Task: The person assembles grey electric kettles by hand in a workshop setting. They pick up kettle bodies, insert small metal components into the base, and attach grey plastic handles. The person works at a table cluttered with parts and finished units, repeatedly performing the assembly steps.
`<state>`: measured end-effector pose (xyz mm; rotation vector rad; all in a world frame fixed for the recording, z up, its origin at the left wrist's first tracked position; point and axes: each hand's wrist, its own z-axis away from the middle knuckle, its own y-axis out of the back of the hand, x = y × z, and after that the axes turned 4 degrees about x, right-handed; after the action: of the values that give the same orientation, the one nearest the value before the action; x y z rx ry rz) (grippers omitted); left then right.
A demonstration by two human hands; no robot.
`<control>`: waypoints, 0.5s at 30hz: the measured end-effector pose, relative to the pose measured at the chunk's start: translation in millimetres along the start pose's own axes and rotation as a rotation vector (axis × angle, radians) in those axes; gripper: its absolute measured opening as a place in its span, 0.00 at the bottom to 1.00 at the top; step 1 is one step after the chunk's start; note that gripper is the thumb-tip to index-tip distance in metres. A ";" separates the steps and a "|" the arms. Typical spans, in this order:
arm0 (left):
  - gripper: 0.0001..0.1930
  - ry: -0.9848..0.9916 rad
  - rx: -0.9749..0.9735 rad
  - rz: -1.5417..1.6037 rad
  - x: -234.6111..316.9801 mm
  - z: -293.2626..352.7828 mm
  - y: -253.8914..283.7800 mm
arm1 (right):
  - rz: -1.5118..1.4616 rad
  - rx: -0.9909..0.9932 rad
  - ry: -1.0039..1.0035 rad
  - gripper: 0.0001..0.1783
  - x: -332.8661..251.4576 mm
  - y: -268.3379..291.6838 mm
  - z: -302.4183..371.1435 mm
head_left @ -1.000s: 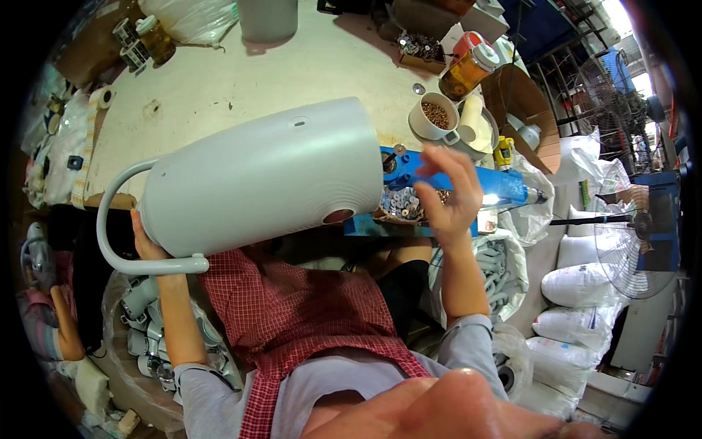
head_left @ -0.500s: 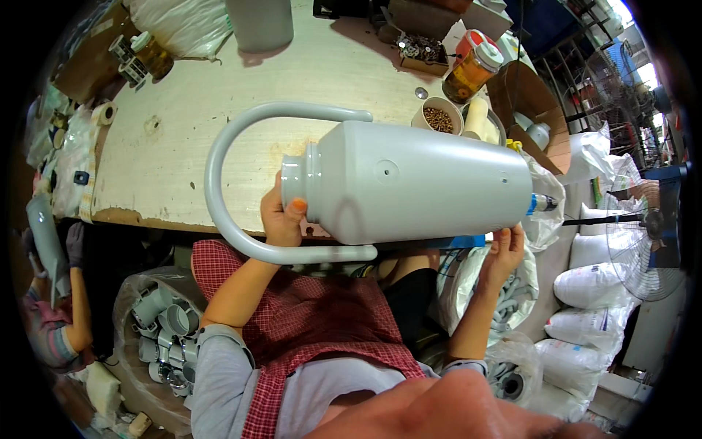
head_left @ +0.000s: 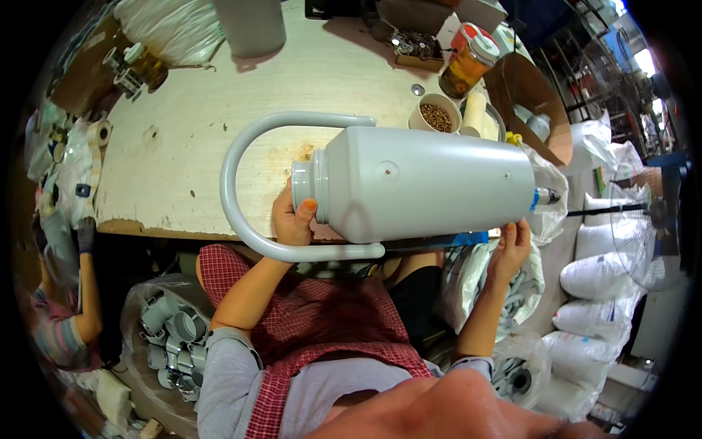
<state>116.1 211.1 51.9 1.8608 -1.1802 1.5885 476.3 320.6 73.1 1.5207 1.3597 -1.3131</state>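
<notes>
A large grey plastic bottle (head_left: 431,190) lies sideways over the table's near edge, its neck to the left. A thick grey loop handle (head_left: 232,186) arches around the neck. My left hand (head_left: 295,219) is closed around the neck, thumb on the near side. Below the bottle's right end, my right hand (head_left: 512,249) has its fingers bent together near the lower edge; whatever they hold is too small or hidden. A tiny brownish spot (head_left: 387,173) shows in the round recess on the body. Beyond the right end pokes a blue and black tool tip (head_left: 545,197).
On the table (head_left: 175,175) are a cup of brass-coloured screws (head_left: 435,117), a jar (head_left: 469,66) and a grey container (head_left: 250,28). Bags of grey parts (head_left: 172,344) flank my legs. White sacks (head_left: 596,274) and a fan (head_left: 647,234) stand right; a co-worker's gloved hand (head_left: 86,233) is left.
The bottle and both my hands have shifted slightly right relative to the table. The recess's spot looks browner. The co-worker at left has moved the grey piece they handle.
</notes>
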 end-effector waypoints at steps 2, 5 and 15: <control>0.25 0.154 0.075 -0.195 -6.2 7.1 5.6 | 0.154 0.073 -0.016 0.12 2.1 7.9 -2.8; 0.15 0.129 0.082 -0.245 -61.8 11.2 58.5 | 0.406 0.079 -0.017 0.09 -7.5 3.6 -1.8; 0.32 0.100 0.037 0.080 -41.4 -7.8 45.9 | 0.953 0.566 -0.225 0.28 113.3 235.9 22.5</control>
<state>74.9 205.4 5.6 1.7546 -1.2023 1.7361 693.0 281.0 -69.9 1.9341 0.0120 -1.1846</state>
